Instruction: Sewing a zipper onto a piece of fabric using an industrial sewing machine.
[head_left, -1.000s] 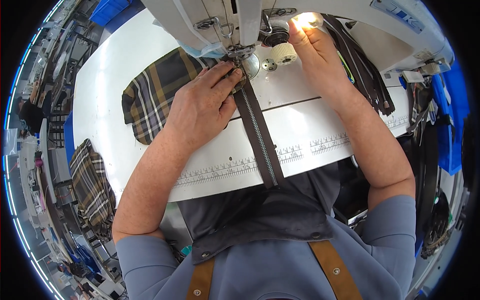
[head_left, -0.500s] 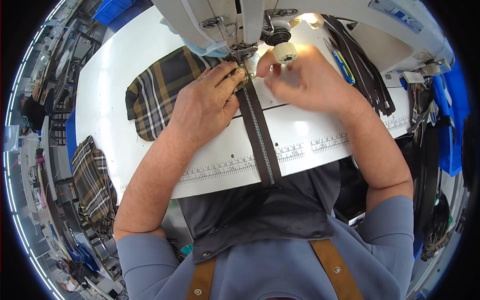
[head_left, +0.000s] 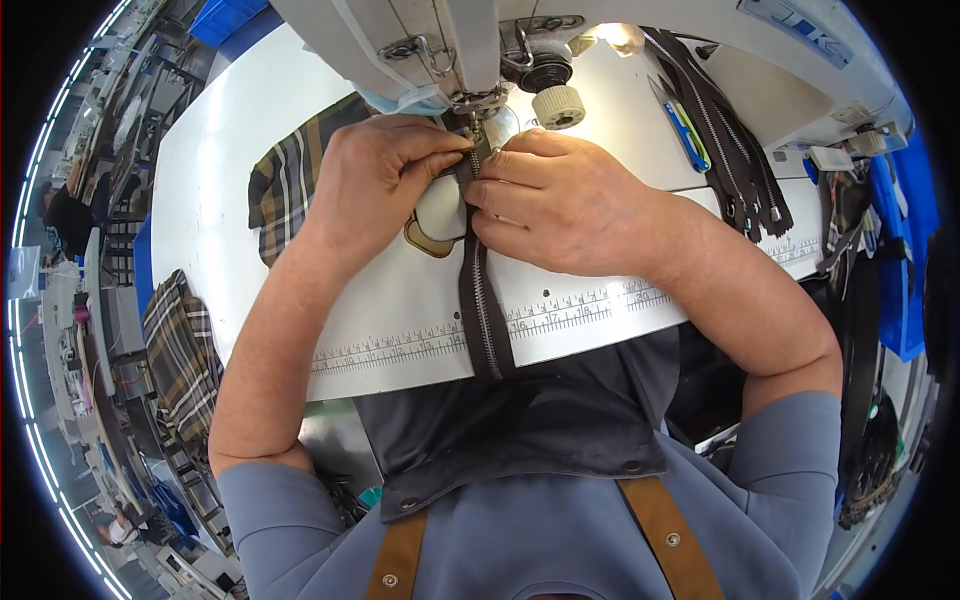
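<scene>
A dark brown zipper [head_left: 483, 310] with metal teeth runs from the presser foot [head_left: 477, 122] of a sewing machine down over the table's front edge. My left hand [head_left: 365, 185] pinches at the zipper's upper part with thumb and forefinger, just below the foot. Curled around the zipper's right edge is my right hand [head_left: 565, 205], its fingertips partly hidden. Plaid fabric [head_left: 283, 190] in olive, brown, black and white lies under and left of my left hand. A tan-edged rounded piece [head_left: 430, 242] shows between the left hand and the zipper.
The white table [head_left: 370, 300] has a ruler scale along its front. Several more zippers [head_left: 715, 125] lie at right beside a blue-and-green tool [head_left: 688, 135]. A cream knob [head_left: 557, 106] sits on the machine above my right hand. More plaid fabric [head_left: 183, 345] hangs at left.
My right hand has come down from near the cream knob onto the zipper. My left hand has shifted left and now pinches. The zipper's lower end has swung left, and the tan-edged piece now shows.
</scene>
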